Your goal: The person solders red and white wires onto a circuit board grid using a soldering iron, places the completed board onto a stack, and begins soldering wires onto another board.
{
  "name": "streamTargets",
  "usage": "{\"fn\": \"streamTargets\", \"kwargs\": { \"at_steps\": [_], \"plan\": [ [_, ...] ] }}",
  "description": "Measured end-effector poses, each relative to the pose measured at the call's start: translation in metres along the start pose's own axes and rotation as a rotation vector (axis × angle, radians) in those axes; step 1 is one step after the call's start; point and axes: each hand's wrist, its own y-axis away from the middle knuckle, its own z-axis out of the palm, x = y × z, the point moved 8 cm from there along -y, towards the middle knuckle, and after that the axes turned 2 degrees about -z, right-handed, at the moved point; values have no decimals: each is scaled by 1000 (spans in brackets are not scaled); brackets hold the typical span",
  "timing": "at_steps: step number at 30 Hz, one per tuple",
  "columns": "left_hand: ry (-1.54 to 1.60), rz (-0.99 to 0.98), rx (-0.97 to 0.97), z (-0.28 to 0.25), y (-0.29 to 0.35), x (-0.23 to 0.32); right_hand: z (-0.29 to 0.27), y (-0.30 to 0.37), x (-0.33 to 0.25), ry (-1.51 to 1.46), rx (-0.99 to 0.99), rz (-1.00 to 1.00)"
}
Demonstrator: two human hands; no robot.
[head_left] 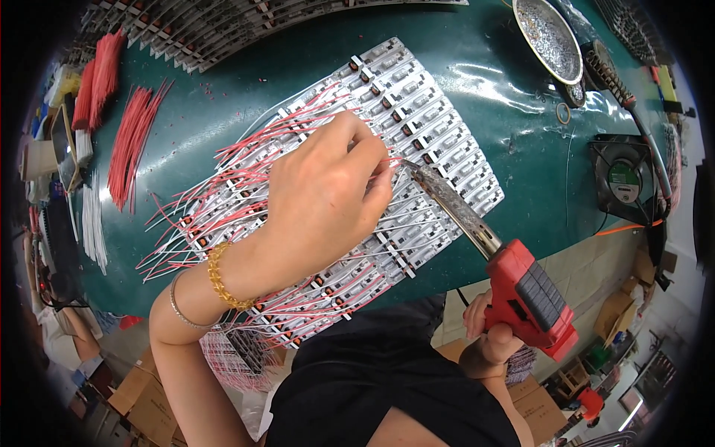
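Observation:
My left hand (324, 182) is closed in a pinch over a panel of white circuit boards (413, 93), with a thin red wire (395, 159) coming out at its fingertips. In my right hand (490, 339) is a red and black soldering gun (527, 289), gripped by its handle. Its dark metal tip reaches the boards just beside the pinched wire; whether tip and wire touch I cannot tell. Many red and white wires (231, 186) run from the boards toward the left, partly hidden under my left hand and wrist.
Bundles of red wires (134, 145) and white wires (94, 220) lie at the left of the green table (298, 63). More board panels (201, 30) line the far edge. Right of the boards are a metal bowl (550, 41), a coiled iron holder (607, 71) and a black fan (624, 177).

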Motion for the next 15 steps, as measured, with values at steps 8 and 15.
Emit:
{"fn": "streamTargets", "kwargs": {
  "at_steps": [8,15],
  "plan": [
    [-1,4,23,0,0,-1,-9,11,15,-403,90,104],
    [14,11,7,0,1,1,14,-9,-25,-176,89,32]
  ]
}}
